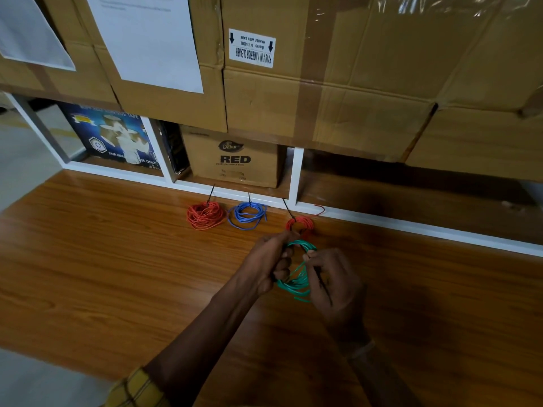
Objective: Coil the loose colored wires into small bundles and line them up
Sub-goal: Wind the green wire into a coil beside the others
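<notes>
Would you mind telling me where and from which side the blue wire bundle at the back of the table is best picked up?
Take the blue wire bundle at its far edge, where the black cable tie cinches the loops together, coming down from above. It lies flat on the wooden table, so a pinch there probably keeps the coil from spreading. The red bundle sits close on one side, so stay off that flank.
</notes>
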The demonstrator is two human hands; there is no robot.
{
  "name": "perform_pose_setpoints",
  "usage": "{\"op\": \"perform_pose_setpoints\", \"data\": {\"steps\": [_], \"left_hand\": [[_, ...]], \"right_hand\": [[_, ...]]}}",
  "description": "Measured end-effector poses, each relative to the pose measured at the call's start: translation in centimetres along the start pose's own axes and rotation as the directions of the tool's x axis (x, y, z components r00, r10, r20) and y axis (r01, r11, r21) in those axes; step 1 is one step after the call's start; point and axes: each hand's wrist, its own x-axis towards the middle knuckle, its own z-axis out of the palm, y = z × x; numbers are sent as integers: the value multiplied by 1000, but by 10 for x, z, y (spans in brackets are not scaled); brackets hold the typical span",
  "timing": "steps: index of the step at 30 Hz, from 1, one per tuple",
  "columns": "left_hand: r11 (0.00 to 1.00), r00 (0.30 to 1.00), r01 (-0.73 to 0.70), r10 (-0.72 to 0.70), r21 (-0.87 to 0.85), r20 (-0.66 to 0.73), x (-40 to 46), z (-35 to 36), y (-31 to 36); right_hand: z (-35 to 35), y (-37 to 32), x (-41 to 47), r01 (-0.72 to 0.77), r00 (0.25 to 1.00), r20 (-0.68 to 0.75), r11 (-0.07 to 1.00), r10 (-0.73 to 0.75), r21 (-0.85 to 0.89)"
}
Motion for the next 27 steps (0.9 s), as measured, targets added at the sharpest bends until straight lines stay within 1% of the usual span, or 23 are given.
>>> {"op": "perform_pose_setpoints", "data": {"steps": [1,2,3,4,5,7,11,18,20,23,27], "left_hand": [[1000,1000,-16,16,1,15,0,-1,-1],[999,999,-35,35,5,37,0,-2,-1],[998,997,-56,55,11,59,0,-3,-3],[997,994,-78,77,22,73,-1,-4,-4],[994,992,-103,99,40,79,-2,-4,-5],[984,986,-154,148,92,71,-6,-4,-7],[953,969,-245,245,176,23,-11,-4,-8],[883,900,-432,435,183,27,-19,2,-8],[856,875,-476,485,200,6,-17,-1,-11],[825,845,-515,534,234,-21,-14,-5,-12],[821,835,-530,549,214,-37,-10,-9,-17]], "right_hand": [[0,-3,3,-66,997,-40,997,68,46],[1,-7,6,-163,982,-82,982,172,98],[1,-10,10,-268,951,-108,948,289,170],[1,-12,13,-348,918,-105,904,382,248],[0,-14,16,-394,895,-83,864,438,313],[-3,-13,22,-440,872,-22,801,490,407],[-3,-8,27,-481,847,88,686,524,546],[1,-7,30,-491,838,157,595,523,637],[0,-9,31,-485,838,161,577,521,657],[-2,-10,32,-482,835,171,547,522,684],[-4,-13,31,-503,824,211,505,526,701]]}}
